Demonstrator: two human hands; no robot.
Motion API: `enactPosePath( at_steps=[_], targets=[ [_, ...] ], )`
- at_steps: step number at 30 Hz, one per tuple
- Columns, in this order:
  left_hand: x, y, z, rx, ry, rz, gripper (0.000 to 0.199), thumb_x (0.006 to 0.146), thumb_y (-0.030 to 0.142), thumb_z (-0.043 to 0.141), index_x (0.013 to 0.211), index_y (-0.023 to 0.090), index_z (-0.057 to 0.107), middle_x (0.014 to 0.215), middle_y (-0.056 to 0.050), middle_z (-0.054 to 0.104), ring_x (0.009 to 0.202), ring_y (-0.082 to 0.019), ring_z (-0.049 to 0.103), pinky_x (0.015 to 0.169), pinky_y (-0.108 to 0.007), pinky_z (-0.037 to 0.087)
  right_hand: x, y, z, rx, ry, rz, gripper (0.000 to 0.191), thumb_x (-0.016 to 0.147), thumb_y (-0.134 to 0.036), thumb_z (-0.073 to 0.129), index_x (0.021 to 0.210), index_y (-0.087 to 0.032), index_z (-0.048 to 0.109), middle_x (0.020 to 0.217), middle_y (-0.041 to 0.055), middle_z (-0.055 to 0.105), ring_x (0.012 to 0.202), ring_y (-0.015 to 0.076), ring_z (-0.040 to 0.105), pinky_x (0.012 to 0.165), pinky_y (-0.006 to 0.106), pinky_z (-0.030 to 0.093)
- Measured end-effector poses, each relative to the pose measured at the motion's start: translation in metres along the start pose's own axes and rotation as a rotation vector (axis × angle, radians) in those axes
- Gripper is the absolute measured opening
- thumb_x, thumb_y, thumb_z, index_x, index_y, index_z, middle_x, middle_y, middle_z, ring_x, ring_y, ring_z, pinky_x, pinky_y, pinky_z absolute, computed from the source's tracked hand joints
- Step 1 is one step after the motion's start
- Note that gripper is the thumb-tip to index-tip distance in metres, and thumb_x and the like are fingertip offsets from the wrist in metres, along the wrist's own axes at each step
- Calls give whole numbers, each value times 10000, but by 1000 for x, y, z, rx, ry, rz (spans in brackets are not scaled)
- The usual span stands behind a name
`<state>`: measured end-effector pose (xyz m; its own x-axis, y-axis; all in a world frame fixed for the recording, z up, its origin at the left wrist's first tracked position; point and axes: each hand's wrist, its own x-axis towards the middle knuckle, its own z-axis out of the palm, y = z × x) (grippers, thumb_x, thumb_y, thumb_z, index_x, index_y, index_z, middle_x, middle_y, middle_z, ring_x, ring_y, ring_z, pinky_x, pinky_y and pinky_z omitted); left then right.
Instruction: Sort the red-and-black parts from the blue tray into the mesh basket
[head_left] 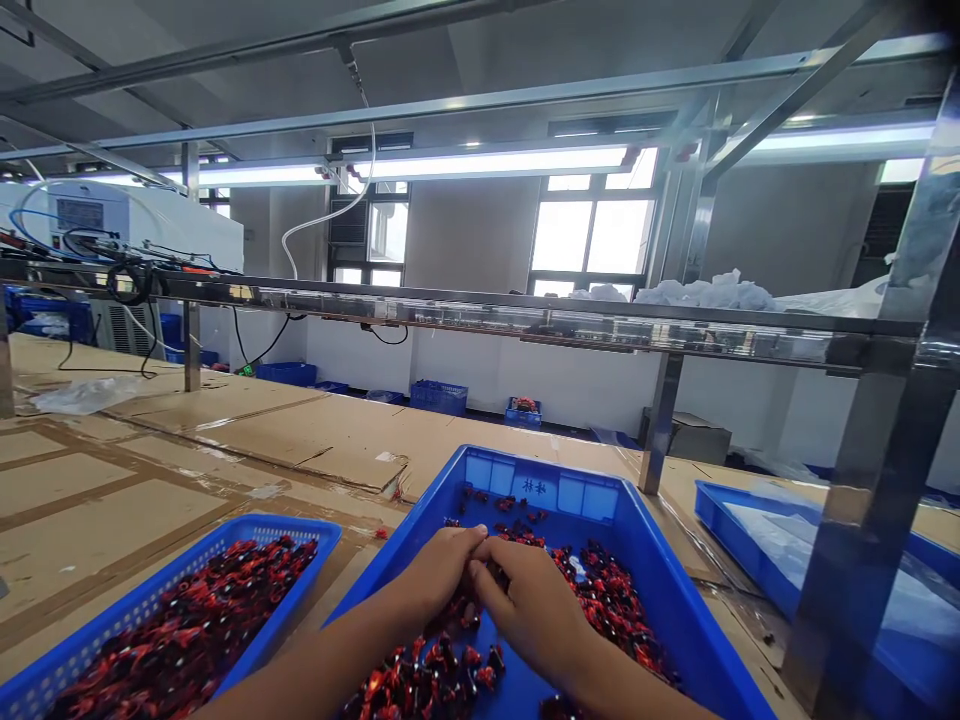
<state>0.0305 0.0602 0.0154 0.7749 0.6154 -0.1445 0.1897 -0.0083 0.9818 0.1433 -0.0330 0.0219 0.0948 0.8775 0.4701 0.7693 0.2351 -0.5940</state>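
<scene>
Both of my hands meet over the large blue tray [675, 590], which holds many small red and black pieces [607, 590]. My left hand [448, 562] has its fingers curled and pressed together, touching my right hand at the fingertips. My right hand [525, 590] is bent inward with thumb and fingers closed. Whatever may lie between the fingertips is too small or hidden to name. A perforated blue basket [326, 535], full of similar red and black pieces [217, 610], sits to the left of the tray.
A metal post [862, 530] stands at the right, before another blue tray [720, 515] with plastic sheeting. A metal shelf [450, 308] crosses above the cardboard-covered table [285, 440]. A plastic bag [90, 395] lies far left, and blue crates [439, 397] stand beyond the table.
</scene>
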Motion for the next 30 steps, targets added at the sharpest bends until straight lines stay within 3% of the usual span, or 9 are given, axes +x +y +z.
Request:
enactPosePath(
  at_steps=[2, 4, 7, 10, 15, 20, 23, 28, 30],
  targets=[
    [-3, 3, -1, 27, 30, -59, 538, 840, 647, 328, 671, 190, 556, 435, 3, 513, 325, -128, 379, 367, -236, 257, 4, 1, -1, 237, 21, 188, 243, 865, -313, 509, 670, -203, 605, 609, 9, 629, 541, 146, 538, 523, 244, 364],
    [-5, 6, -1, 38, 42, -67, 565, 842, 653, 316, 669, 184, 580, 440, 4, 495, 330, -126, 372, 365, -238, 247, 8, 3, -4, 566, -52, 414, 314, 846, -391, 500, 600, -198, 536, 495, -30, 507, 395, 104, 405, 382, 214, 288],
    [-6, 6, -2, 19, 38, 0, 547, 856, 624, 329, 739, 174, 618, 525, 14, 503, 378, -124, 415, 385, -234, 274, 11, 7, -10, 894, -182, 593, 329, 821, -441, 470, 607, -194, 508, 508, -53, 426, 348, 75, 306, 277, 186, 166],
    [-5, 5, -3, 157, 67, 89, 499, 878, 575, 343, 812, 171, 627, 578, 16, 515, 439, -135, 463, 433, -234, 328, 11, 10, -14, 1075, -222, 628, 295, 805, -404, 487, 613, -181, 508, 544, -48, 444, 359, 60, 320, 259, 166, 168],
    [-10, 3, -3, 672, 145, 347, 544, 924, 550, 309, 754, 177, 668, 699, -58, 643, 644, -181, 579, 582, -243, 372, 10, 12, -13, 1215, -364, 655, 352, 833, -397, 460, 580, -161, 528, 449, -39, 421, 321, 67, 305, 235, 166, 176],
    [-12, -1, 1, 1025, 133, 332, 417, 913, 420, 355, 788, 207, 691, 768, -105, 696, 729, -260, 641, 617, -290, 378, 8, 14, -11, 1266, -403, 626, 302, 803, -379, 482, 612, -156, 553, 501, -30, 464, 333, 68, 340, 225, 164, 183],
    [-11, -4, 1, 1048, 146, 336, 342, 878, 373, 406, 776, 207, 688, 764, -116, 696, 734, -270, 647, 648, -305, 407, 8, 13, -13, 1264, -407, 624, 311, 797, -381, 485, 589, -157, 536, 492, -34, 444, 337, 64, 332, 229, 161, 171],
    [-8, -9, -1, 870, 160, 358, 330, 849, 449, 469, 736, 232, 691, 684, -82, 676, 732, -244, 638, 734, -301, 449, 8, 9, -16, 1311, -366, 611, 203, 768, -334, 497, 661, -168, 543, 538, -24, 495, 337, 71, 353, 233, 161, 184],
    [-7, -11, -2, 940, 159, 347, 332, 852, 438, 462, 751, 230, 701, 705, -92, 684, 733, -246, 645, 741, -311, 462, 8, 8, -16, 1310, -356, 579, 178, 759, -326, 498, 669, -176, 533, 530, -21, 505, 332, 77, 353, 231, 161, 186]
  ],
)
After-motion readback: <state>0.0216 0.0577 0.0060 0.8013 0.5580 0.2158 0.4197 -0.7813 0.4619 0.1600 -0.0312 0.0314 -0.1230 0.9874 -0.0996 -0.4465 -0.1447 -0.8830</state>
